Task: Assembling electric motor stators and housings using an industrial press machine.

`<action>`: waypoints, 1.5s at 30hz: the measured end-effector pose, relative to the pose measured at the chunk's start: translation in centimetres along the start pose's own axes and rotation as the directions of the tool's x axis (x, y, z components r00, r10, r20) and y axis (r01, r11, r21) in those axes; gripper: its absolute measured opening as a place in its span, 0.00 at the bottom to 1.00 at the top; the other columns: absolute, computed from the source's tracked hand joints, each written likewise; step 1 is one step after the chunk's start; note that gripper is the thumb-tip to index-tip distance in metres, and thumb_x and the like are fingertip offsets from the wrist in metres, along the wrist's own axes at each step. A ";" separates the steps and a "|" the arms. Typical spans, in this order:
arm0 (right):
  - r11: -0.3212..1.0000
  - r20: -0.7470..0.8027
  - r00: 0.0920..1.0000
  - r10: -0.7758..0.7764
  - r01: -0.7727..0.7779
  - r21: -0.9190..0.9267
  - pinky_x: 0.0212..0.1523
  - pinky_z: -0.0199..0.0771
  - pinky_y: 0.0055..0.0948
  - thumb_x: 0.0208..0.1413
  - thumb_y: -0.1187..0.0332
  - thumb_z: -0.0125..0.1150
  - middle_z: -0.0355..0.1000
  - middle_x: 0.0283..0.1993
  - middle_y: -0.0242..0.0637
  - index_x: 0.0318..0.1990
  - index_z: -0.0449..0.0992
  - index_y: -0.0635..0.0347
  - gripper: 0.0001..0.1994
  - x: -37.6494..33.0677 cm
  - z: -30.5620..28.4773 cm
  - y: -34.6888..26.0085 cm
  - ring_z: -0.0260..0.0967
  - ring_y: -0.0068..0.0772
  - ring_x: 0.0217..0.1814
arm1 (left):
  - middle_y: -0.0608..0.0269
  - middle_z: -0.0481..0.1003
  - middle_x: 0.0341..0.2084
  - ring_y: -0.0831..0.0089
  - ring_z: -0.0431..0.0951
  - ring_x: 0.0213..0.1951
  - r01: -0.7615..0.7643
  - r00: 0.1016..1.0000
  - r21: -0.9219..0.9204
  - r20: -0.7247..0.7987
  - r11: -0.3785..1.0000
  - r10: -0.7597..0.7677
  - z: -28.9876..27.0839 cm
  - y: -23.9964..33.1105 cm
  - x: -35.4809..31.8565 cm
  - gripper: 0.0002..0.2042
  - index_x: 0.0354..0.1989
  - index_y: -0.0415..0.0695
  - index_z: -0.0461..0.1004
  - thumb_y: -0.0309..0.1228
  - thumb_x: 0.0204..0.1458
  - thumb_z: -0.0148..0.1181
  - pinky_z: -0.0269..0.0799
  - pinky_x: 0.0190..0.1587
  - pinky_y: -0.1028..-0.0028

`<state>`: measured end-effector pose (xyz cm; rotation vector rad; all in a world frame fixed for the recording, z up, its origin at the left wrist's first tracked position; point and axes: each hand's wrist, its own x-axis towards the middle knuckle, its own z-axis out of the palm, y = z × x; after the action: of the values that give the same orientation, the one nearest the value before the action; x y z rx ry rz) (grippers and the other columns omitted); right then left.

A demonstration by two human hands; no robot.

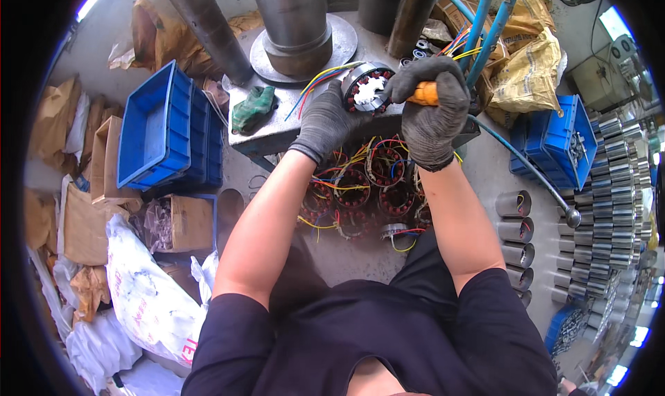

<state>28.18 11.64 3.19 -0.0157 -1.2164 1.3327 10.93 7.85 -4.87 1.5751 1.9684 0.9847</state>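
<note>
left hand (329, 121) grasps round, red-coiled metal stator (369, 90); right hand (438, 112) clenches orange cylindrical handle (424, 93). advisable: brace stator firmly, keep thin multicoloured wires (331, 73) clear.

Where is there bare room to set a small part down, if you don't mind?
There is a small bench patch between the green cloth and the coloured wires, and a floor strip between the bench and the open steel tubes. It is crowded around the left hand, right hand and wired rings below.
</note>
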 end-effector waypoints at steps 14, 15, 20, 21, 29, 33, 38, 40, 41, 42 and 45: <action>0.956 -0.081 0.972 0.219 -0.231 -0.181 0.31 0.75 0.30 0.66 0.54 0.56 0.74 0.25 0.40 0.37 0.75 0.61 0.17 -1.3 -0.7 1.6 0.71 0.33 0.24 | 0.46 0.82 0.45 0.56 0.83 0.48 -0.022 1.000 0.035 0.012 0.999 0.022 0.4 0.4 -0.1 0.35 0.54 0.37 0.74 0.45 0.41 0.81 0.77 0.54 0.60; 0.970 -0.090 0.975 0.205 -0.214 -0.113 0.30 0.74 0.30 0.66 0.54 0.56 0.73 0.25 0.39 0.37 0.75 0.61 0.17 -1.1 -0.2 1.5 0.71 0.32 0.24 | 0.46 0.82 0.44 0.55 0.83 0.48 -0.018 1.000 0.043 0.010 0.999 0.017 0.2 0.1 -0.3 0.35 0.53 0.37 0.74 0.45 0.41 0.81 0.77 0.54 0.59; 0.960 -0.064 0.984 0.167 -0.177 -0.217 0.31 0.76 0.34 0.67 0.48 0.55 0.72 0.24 0.39 0.35 0.73 0.60 0.21 -0.8 -1.6 1.9 0.70 0.31 0.24 | 0.43 0.82 0.43 0.51 0.83 0.49 0.005 1.000 0.052 0.000 0.999 -0.005 0.5 0.5 0.4 0.35 0.52 0.36 0.74 0.46 0.41 0.81 0.77 0.54 0.57; 0.961 -0.063 0.985 0.162 -0.172 -0.214 0.31 0.76 0.34 0.67 0.48 0.55 0.72 0.24 0.39 0.35 0.73 0.60 0.21 -0.5 -1.3 1.7 0.70 0.31 0.24 | 0.43 0.82 0.43 0.51 0.83 0.48 0.025 1.000 0.016 -0.010 1.000 -0.025 1.0 -0.4 0.6 0.34 0.51 0.36 0.74 0.46 0.41 0.81 0.77 0.53 0.57; 0.709 -0.166 0.805 0.569 -0.583 -0.397 0.34 0.77 0.28 0.60 0.49 0.70 0.76 0.29 0.35 0.42 0.79 0.62 0.21 0.7 -4.2 -1.6 0.74 0.25 0.28 | 0.43 0.82 0.41 0.50 0.84 0.45 0.097 0.992 0.046 -0.081 0.994 -0.093 0.2 2.8 -2.0 0.31 0.50 0.36 0.74 0.46 0.44 0.79 0.77 0.50 0.55; 0.215 -0.307 0.679 0.667 -0.570 -0.793 0.54 0.79 0.35 0.50 0.43 0.76 0.81 0.45 0.50 0.54 0.78 0.69 0.37 -0.2 -4.0 -1.5 0.80 0.38 0.48 | 0.45 0.83 0.39 0.51 0.85 0.44 0.219 0.972 0.051 0.072 0.974 -0.223 -1.7 8.8 -3.9 0.29 0.50 0.39 0.76 0.44 0.45 0.78 0.78 0.49 0.57; 0.252 -0.234 0.845 0.480 -0.389 -0.886 0.56 0.80 0.39 0.48 0.42 0.77 0.82 0.47 0.55 0.56 0.78 0.67 0.38 -0.6 -3.9 -1.0 0.82 0.46 0.52 | 0.45 0.79 0.48 0.48 0.81 0.47 -0.367 0.918 0.329 -0.024 0.870 0.396 3.6 3.6 -5.3 0.29 0.58 0.42 0.74 0.38 0.46 0.73 0.78 0.49 0.55; 0.160 -0.181 0.916 0.357 -0.252 -0.954 0.56 0.80 0.39 0.47 0.41 0.77 0.82 0.47 0.55 0.55 0.79 0.66 0.38 -0.1 -3.0 -1.8 0.83 0.47 0.51 | 0.46 0.78 0.46 0.47 0.79 0.47 -0.368 0.915 0.305 -0.049 0.878 0.401 4.4 2.4 -5.0 0.27 0.59 0.41 0.73 0.34 0.48 0.70 0.76 0.51 0.54; 0.123 -0.134 0.922 0.363 -0.190 -0.974 0.56 0.80 0.40 0.49 0.43 0.76 0.82 0.46 0.55 0.55 0.80 0.64 0.35 0.2 -2.9 -2.4 0.83 0.49 0.50 | 0.46 0.77 0.45 0.46 0.78 0.47 -0.372 0.913 0.289 -0.059 0.882 0.404 4.8 2.2 -4.9 0.27 0.59 0.40 0.72 0.32 0.49 0.68 0.75 0.52 0.53; 0.086 -0.085 0.925 0.371 -0.126 -0.988 0.55 0.80 0.41 0.51 0.44 0.75 0.83 0.45 0.54 0.55 0.80 0.62 0.33 0.4 -3.0 -2.7 0.83 0.50 0.50 | 0.47 0.77 0.43 0.45 0.78 0.47 -0.272 0.939 0.400 -0.088 0.875 0.332 5.1 1.9 -4.6 0.23 0.55 0.40 0.74 0.28 0.49 0.66 0.74 0.53 0.52; 0.082 -0.013 0.931 0.365 -0.046 -0.996 0.53 0.81 0.42 0.56 0.48 0.73 0.83 0.44 0.52 0.53 0.82 0.56 0.25 1.3 -3.9 -2.8 0.83 0.51 0.48 | 0.47 0.77 0.43 0.45 0.77 0.48 -0.300 0.904 0.294 -0.215 0.908 0.368 3.0 1.8 -4.0 0.18 0.51 0.40 0.76 0.27 0.51 0.65 0.73 0.54 0.53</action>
<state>32.51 14.00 4.03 -1.1174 -2.2340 0.4204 15.26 4.98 -5.85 2.0767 2.1118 1.1652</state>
